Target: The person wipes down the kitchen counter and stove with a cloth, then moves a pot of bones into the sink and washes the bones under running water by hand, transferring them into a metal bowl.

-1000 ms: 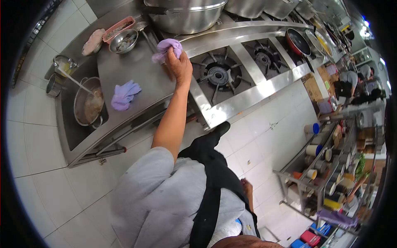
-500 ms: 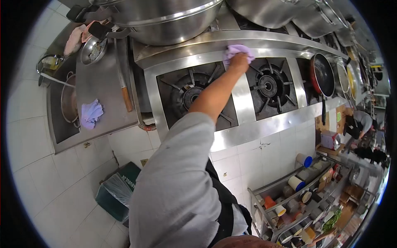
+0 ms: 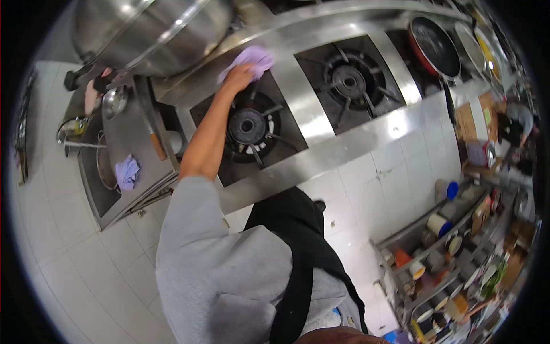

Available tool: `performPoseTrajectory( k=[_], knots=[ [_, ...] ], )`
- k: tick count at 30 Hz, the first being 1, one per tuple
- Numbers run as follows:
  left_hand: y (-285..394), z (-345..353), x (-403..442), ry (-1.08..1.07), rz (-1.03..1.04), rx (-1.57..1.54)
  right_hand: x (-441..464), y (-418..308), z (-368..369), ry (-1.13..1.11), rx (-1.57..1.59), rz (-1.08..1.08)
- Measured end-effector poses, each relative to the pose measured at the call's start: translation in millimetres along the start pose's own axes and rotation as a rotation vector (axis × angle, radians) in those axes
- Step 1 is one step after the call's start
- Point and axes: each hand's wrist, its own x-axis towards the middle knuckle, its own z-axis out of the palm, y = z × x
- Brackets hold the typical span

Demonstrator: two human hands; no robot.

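My left hand (image 3: 240, 74) is closed on a purple cloth (image 3: 256, 60), which lies against the steel rim at the back of the nearest stove burner (image 3: 247, 127). The forearm reaches across the left side of that burner. A second purple cloth (image 3: 127, 172) lies crumpled on the steel counter (image 3: 130, 137) to the left, beside a partly hidden pot. My right hand does not show.
Large steel pots (image 3: 154, 34) stand behind the stove. A black pan (image 3: 433, 49) rests at the right, its handle over the front edge. A knife (image 3: 156, 143) and metal bowl (image 3: 114, 102) are on the counter. Loaded shelves (image 3: 412, 266) and a co-worker (image 3: 518, 123) are at right.
My left hand moved the cloth right along the stove's back rim, then returned left behind the nearest burner. The view shifted too. My right hand, visible at first, has gone out of view.
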Motion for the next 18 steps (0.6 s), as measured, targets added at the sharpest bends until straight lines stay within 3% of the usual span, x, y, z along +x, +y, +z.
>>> performPoseTrajectory(
  k=[1, 3, 4, 7, 8, 9, 10, 11, 12, 13, 14, 15, 16, 17, 18],
  knots=[
    [38.6, 13.4, 22.3, -0.102, 0.079, 0.044, -1.5, 5.7, -0.1, -0.003, 0.039, 0.0],
    [69.3, 58.7, 67.7, -0.051, 0.213, 0.112, -30.7, -37.7, -8.5, -0.068, 0.358, -0.128],
    [90.2, 91.0, 54.7, -0.086, 0.156, 0.055, -50.7, -55.5, -8.9, -0.104, 0.706, -0.132],
    [159.1, 83.5, -30.0, -0.109, -0.065, -0.027, -73.8, -82.2, -11.7, -0.112, 0.74, -0.237],
    [159.1, 117.2, -73.8, 0.159, 0.298, 0.111, -67.9, -79.6, -10.5, -0.109, 0.717, -0.182],
    [195.8, 108.6, -113.3, -0.093, 0.166, 0.017, -60.9, -84.4, -8.5, -0.116, 0.683, -0.135],
    [176.7, 131.6, -137.0, 0.17, 0.523, 0.106, -59.5, -92.2, -7.6, -0.114, 0.656, -0.177],
    [190.8, 97.7, -132.3, 0.068, 0.47, 0.069, -64.3, -92.7, -12.4, -0.116, 0.617, -0.209],
    [186.1, 98.8, -112.6, -0.044, 0.171, 0.15, -65.4, -99.3, -16.5, -0.125, 0.577, -0.249],
    [174.6, 101.9, -88.6, -0.059, 0.111, 0.202, -62.5, -105.9, -21.0, -0.15, 0.578, -0.316],
    [186.0, 104.0, -84.4, 0.024, -0.007, 0.017, -63.3, -115.3, -27.0, -0.148, 0.556, -0.348],
    [198.3, 119.0, -100.8, 0.13, -0.05, 0.019, -63.0, -125.1, -33.4, -0.144, 0.533, -0.382],
    [220.0, 128.0, -127.5, 0.101, -0.277, -0.201, -56.7, -128.4, -38.5, -0.154, 0.531, -0.413],
    [232.0, 140.8, -167.4, 0.098, -0.095, 0.029, -51.4, -134.2, -42.5, -0.17, 0.525, -0.446],
    [233.3, 148.9, -212.4, 0.196, 0.114, -0.014, -43.0, -137.0, -46.0, -0.205, 0.502, -0.44]
  ],
)
